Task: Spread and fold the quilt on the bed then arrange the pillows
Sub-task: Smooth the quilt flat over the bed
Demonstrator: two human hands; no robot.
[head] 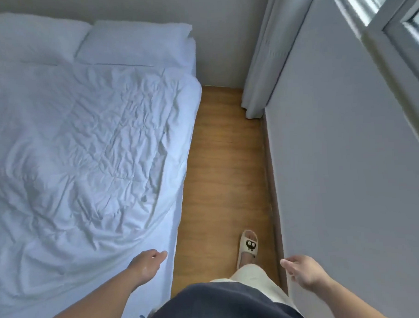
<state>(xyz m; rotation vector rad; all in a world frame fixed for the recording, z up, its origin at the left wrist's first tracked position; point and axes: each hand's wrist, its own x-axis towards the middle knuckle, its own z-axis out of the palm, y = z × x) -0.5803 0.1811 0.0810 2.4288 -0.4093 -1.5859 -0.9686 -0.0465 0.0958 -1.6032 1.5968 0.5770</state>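
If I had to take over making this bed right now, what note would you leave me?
Left hand: open, empty, over the bed's edge.
Right hand: open, empty, by the wall.
Quilt: spread across the bed, wrinkled, not folded.
Pillows: two, side by side at the head.
Left to do: fold the quilt, arrange the pillows.

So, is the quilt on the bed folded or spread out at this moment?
Spread out. The quilt lies flat and wrinkled across the bed, up to the pillows; no fold shows.
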